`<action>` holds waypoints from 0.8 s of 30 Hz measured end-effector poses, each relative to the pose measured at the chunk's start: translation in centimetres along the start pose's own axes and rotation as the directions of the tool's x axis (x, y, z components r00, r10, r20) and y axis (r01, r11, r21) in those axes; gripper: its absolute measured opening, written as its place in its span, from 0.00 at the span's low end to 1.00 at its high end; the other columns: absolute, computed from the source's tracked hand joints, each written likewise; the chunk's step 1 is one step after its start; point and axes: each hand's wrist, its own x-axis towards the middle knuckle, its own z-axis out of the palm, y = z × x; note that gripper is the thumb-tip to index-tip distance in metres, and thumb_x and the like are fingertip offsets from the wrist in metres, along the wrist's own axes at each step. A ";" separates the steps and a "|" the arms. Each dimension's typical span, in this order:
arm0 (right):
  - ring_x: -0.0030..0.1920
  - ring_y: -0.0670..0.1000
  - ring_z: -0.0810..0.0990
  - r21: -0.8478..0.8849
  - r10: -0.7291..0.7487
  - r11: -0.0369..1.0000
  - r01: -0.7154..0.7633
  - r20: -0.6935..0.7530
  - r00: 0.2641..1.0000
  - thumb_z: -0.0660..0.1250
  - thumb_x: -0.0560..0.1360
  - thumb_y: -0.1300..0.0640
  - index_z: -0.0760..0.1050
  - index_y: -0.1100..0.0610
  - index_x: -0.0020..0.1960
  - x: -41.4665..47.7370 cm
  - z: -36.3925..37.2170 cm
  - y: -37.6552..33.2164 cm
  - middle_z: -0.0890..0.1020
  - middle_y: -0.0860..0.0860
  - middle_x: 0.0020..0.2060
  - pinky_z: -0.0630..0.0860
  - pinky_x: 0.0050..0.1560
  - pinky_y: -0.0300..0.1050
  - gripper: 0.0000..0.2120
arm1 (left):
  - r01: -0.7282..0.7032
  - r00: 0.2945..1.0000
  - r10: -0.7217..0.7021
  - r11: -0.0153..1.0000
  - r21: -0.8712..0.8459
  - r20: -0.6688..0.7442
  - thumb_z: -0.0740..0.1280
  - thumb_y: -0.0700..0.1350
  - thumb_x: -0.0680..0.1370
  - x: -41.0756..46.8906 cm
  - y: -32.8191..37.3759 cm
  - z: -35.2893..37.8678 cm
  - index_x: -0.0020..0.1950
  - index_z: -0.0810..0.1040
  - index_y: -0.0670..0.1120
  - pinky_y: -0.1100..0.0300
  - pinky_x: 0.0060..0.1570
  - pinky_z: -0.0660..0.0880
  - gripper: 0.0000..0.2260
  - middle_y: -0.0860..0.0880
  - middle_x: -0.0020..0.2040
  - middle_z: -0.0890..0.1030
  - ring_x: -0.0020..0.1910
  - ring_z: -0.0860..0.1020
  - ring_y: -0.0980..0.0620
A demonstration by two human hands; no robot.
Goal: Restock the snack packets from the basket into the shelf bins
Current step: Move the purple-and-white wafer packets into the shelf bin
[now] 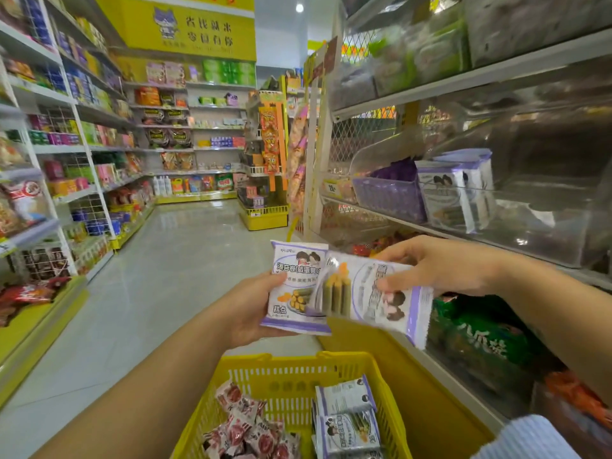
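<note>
My left hand [253, 308] holds an upright white-and-purple seaweed roll packet [293, 286] at its left edge. My right hand [440, 265] pinches a second, sideways packet of the same kind [374, 298], which overlaps the first one's right side. Both are above the yellow basket [281, 372] hanging at my left forearm. Inside the basket lie more purple-white packets [347, 422] on the right and several red-and-white packets [248, 425] on the left. On the right shelf, a clear bin [516, 220] holds matching packets [450, 193] standing upright.
A purple basket bin [389, 197] stands left of the clear bin. Below the shelf, a lower bin holds green packets [480, 342]. Stocked shelves [66, 160] line the left side of the grey aisle floor [172, 260]. A yellow end display [265, 217] stands ahead.
</note>
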 end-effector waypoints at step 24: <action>0.55 0.58 0.83 0.305 -0.098 0.936 0.179 -0.262 0.960 0.74 0.65 0.57 0.71 0.54 0.65 -2.4 -3.8 -4.4 0.83 0.55 0.55 0.81 0.52 0.54 0.29 | -0.494 0.778 0.435 0.869 0.015 0.453 0.69 0.50 0.73 1.4 4.6 8.5 0.68 0.69 0.55 0.48 0.55 0.77 0.24 0.49 0.61 0.81 0.59 0.80 0.46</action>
